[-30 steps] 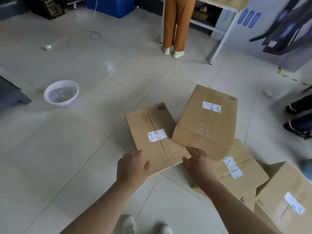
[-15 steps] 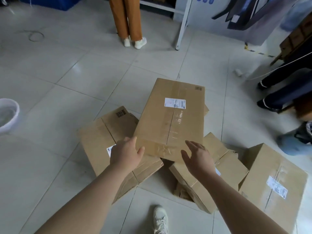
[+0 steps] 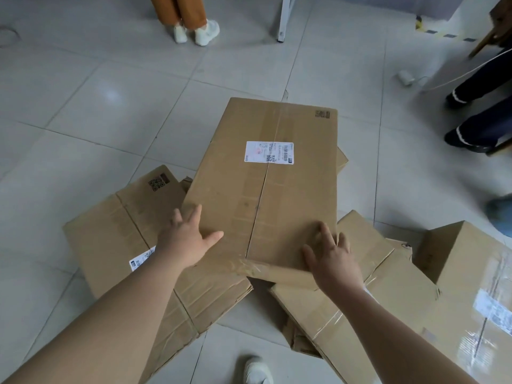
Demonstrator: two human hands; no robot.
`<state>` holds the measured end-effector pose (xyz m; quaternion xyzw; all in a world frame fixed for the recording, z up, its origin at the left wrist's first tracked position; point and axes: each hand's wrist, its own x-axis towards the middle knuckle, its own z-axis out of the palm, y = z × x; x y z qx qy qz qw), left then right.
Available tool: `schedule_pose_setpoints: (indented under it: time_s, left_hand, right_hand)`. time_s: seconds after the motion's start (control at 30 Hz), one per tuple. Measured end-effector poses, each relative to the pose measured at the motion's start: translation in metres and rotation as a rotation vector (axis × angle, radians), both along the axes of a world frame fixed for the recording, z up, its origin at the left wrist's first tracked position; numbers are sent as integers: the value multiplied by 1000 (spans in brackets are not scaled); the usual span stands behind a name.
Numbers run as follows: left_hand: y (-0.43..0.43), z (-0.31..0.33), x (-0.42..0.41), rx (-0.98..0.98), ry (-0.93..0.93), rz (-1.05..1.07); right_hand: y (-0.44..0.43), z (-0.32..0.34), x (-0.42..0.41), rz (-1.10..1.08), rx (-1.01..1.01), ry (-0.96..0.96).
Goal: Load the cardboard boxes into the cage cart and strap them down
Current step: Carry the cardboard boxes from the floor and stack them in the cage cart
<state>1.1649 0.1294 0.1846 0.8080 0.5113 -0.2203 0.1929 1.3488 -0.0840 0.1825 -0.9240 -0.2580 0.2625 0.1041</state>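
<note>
Top box (image 3: 263, 189) sits tilted on pile of other boxes (image 3: 122, 245) on floor. Left hand (image 3: 185, 236) and right hand (image 3: 332, 259) splayed flat at near corners, not gripping. Looks stiff, bulky; tape probably slick, so grab opposite side edges.

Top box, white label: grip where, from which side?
Grip the top box by its two long sides near the close end, one hand each, from the wearer's side. It is too wide for one hand and bridges two lower boxes, leaving its near edge free.
</note>
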Motion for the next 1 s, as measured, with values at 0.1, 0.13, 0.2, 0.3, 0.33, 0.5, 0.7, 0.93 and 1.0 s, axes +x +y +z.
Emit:
schedule_pose_setpoints:
  time_s: [0.1,0.13,0.2,0.3,0.33,0.5,0.7,0.93,1.0]
  left_hand:
    - [9,-15,4,-63,-36,132]
    - [11,-19,5,-81,-63,178]
    - [11,-22,7,-79,-113,233]
    - [6,-22,9,-17,-176,253]
    - [3,-20,8,4,-198,257]
    - [-8,5,-12,78,-239,309]
    - [-30,57,-76,145,-204,410]
    - [-60,153,-183,247,-268,581]
    - [-69,187,-219,300,-267,621]
  right_hand:
    - [3,-14,5,-66,85,53]
    - [5,-17,6,-88,109,59]
    - [9,-19,8,-120,139,48]
    - [11,-19,9,-159,145,22]
    - [10,-17,8,-165,144,5]
    - [4,8,-1,-126,116,-50]
    - [17,72,-29,30,156,-44]
    - [29,162,-108,219,225,-50]
    - [34,189,-139,289,257,-48]
